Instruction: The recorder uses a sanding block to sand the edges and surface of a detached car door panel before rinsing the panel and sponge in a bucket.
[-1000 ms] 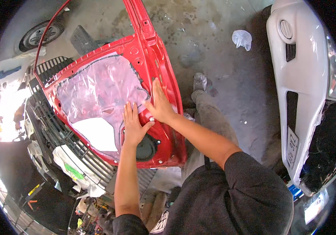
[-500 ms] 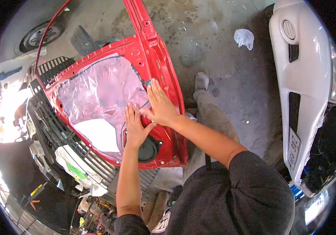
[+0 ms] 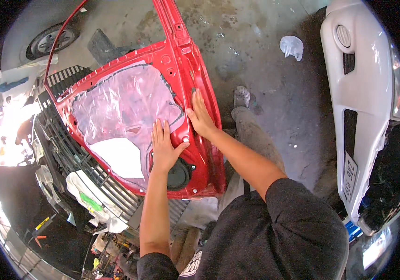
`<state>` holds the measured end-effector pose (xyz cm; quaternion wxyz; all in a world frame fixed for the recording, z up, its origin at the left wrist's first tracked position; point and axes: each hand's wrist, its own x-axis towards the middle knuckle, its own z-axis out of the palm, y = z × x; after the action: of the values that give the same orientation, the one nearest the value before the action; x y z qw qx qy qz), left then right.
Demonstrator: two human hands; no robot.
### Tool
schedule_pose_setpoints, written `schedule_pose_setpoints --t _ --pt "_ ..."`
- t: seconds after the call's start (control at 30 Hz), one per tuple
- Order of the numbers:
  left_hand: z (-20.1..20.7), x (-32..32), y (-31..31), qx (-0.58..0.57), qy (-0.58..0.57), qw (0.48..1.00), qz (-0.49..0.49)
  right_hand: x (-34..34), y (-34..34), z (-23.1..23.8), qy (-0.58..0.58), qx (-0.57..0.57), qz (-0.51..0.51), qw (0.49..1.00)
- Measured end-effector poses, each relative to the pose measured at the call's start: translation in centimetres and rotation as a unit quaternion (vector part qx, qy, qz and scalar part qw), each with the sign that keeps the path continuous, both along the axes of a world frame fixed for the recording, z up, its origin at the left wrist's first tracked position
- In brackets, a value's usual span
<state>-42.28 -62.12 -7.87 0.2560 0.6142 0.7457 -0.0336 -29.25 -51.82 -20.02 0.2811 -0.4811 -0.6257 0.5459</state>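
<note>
A red car door [image 3: 181,79] lies with its inner side up, a clear pinkish plastic sheet [image 3: 120,95] stuck over its middle with a dark sealing bead along the edges. My left hand [image 3: 164,148] rests flat on the sheet's lower part, fingers outstretched, just above a round black speaker [image 3: 178,176]. My right hand [image 3: 202,116] lies on the bare red metal near the door's right edge, fingers straight and holding nothing I can see. A white patch [image 3: 119,157] shows at the sheet's lower left.
A white car bumper [image 3: 365,93] stands on the right. Slatted dark grilles [image 3: 92,175] sit under and left of the door. A crumpled plastic bag [image 3: 292,47] lies on the concrete floor. A car wheel [image 3: 53,41] is at upper left, and my foot [image 3: 241,96] is beyond the door's right edge.
My right hand has slid right, off the sheet's edge onto the door's red metal. My left hand stays on the sheet. The door appears slightly farther right in view.
</note>
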Motion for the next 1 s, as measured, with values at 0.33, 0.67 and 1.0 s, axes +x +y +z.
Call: schedule_pose_setpoints --t 0.33,0.67,1.0 --pt "-0.2 0.0 -0.1 0.002 0.012 1.0 0.0 0.8 0.4 1.3 0.046 -0.15 -0.017 0.987" --pt "0.0 -0.6 -0.4 0.022 0.017 1.0 0.008 -1.8 2.1 1.4 0.085 -0.159 -0.107 0.978" --pt "0.5 -1.2 -0.9 0.009 -0.005 1.0 0.027 -4.4 3.7 -1.9 0.117 -0.05 -0.206 0.97"
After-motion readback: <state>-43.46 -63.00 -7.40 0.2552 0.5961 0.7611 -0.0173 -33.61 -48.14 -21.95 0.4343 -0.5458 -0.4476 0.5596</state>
